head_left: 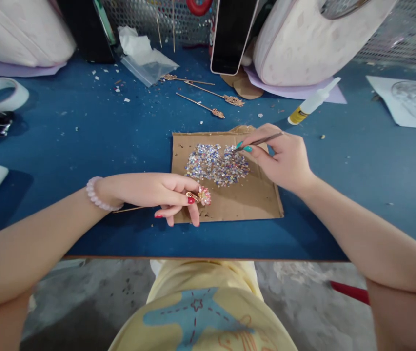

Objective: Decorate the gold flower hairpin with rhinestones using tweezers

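Observation:
Between the thumb and fingers of my left hand (pixel 173 195) is a gold hairpin with a pink jewelled flower head (pixel 204 195); its thin stem shows below the wrist. My right hand (pixel 284 156) pinches dark metal tweezers (pixel 264 140), whose tip is at the upper right of a spread of small sparkling rhinestones (pixel 226 170). Whether a stone is in the tip is too small to tell. The rhinestones lie on a piece of brown cardboard (pixel 246 204), beneath both hands.
Several gold hairpins (pixel 218 113) lie behind the cardboard. A glue bottle (pixel 312 102) stands at right. A phone (pixel 232 36), a plastic bag (pixel 149 63) and pale handbags (pixel 313 39) line the back. Tape (pixel 1 94) sits at left, a printed sheet (pixel 408 101) at right.

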The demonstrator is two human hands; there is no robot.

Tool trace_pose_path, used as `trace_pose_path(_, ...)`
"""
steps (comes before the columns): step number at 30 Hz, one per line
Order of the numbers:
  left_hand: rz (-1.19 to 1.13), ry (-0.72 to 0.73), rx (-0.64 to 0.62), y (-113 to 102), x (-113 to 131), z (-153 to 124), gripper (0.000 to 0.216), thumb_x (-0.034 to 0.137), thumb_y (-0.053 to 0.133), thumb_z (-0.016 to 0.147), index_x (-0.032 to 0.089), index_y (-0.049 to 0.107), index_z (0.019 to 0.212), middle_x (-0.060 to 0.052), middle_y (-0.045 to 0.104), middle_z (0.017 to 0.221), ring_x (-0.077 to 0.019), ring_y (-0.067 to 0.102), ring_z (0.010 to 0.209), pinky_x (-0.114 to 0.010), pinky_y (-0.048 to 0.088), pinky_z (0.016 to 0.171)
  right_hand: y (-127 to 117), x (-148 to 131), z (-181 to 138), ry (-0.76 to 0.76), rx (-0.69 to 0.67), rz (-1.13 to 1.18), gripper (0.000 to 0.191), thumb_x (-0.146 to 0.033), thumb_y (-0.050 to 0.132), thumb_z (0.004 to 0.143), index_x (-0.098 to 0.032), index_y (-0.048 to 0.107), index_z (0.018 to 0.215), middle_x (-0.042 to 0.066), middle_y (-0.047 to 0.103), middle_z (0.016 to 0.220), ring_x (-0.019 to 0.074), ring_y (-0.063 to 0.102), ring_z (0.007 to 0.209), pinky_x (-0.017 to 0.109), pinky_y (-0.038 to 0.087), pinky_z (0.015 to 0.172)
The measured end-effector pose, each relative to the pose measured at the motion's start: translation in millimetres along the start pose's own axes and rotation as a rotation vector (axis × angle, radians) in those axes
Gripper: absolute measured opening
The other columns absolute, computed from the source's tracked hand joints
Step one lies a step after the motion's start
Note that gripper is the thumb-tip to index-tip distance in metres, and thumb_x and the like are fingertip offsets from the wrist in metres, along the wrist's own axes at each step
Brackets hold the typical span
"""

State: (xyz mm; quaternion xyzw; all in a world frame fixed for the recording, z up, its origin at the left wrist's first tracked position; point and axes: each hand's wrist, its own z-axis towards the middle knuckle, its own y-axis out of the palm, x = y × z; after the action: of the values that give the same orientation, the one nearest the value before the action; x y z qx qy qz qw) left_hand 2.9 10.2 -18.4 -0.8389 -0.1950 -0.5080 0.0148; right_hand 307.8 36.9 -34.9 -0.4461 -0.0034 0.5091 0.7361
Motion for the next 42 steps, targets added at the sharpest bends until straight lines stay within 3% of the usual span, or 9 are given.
trace_pose_path(10,-0.061,-0.011,-0.022,-3.0,-4.9,0.1,0.020,0.033,0.049,0.110,0.023,0.059,0.125,-0.007,0.076,0.118,-0.0025,0.044,0.049,-0.028,0.065,0.073,8.8,-1.5,-1.8,0.013,-0.079,0.011,0.019,-0.013,0.056,0.098,-0.021,0.073,0.095,0.006,0.078,0.096,0.0225,0.075,0.101,0.042,0.063,0.093)
trace_pose_path(22,-0.035,-0.013,-0.007,-2.2,-4.5,-0.6,0.024,0.035,0.047,0.110,0.021,0.058,0.126,-0.010,0.076,0.120,-0.0029,0.046,0.049,-0.030,0.064,0.073,5.9,3.6,-1.4,-0.108,-0.072,0.071,0.017,-0.012,0.059,0.097,-0.020,0.073,0.098,0.004,0.078,0.094,0.0200,0.075,0.093,0.036,0.062,0.086)
trace_pose_path(29,-0.031,-0.013,-0.003,-2.3,-4.7,-0.3,0.024,0.033,0.048,0.109,0.022,0.059,0.128,-0.010,0.077,0.121,-0.0032,0.047,0.049,-0.029,0.064,0.072,8.5,2.8,-4.4,-0.102,-0.090,0.147,0.012,-0.015,0.063,0.097,-0.021,0.073,0.098,0.004,0.077,0.093,0.0181,0.075,0.089,0.034,0.060,0.080)
trace_pose_path(36,-0.038,-0.015,-0.005,-2.8,-8.2,-2.4,0.025,0.032,0.046,0.111,0.021,0.057,0.131,-0.010,0.077,0.122,-0.0035,0.046,0.049,-0.030,0.064,0.074,5.1,1.6,-2.3,-0.043,-0.071,0.052,0.016,-0.012,0.059,0.097,-0.020,0.073,0.099,0.005,0.077,0.096,0.0213,0.075,0.097,0.039,0.062,0.089)
trace_pose_path(42,-0.034,-0.008,-0.002,-2.8,-6.5,-1.7,0.023,0.030,0.044,0.111,0.021,0.057,0.128,-0.010,0.076,0.122,-0.0037,0.046,0.050,-0.030,0.064,0.073,3.1,4.7,-2.3,-0.067,-0.080,0.022,0.014,-0.014,0.058,0.097,-0.022,0.069,0.100,0.005,0.075,0.092,0.0221,0.073,0.094,0.040,0.062,0.086)
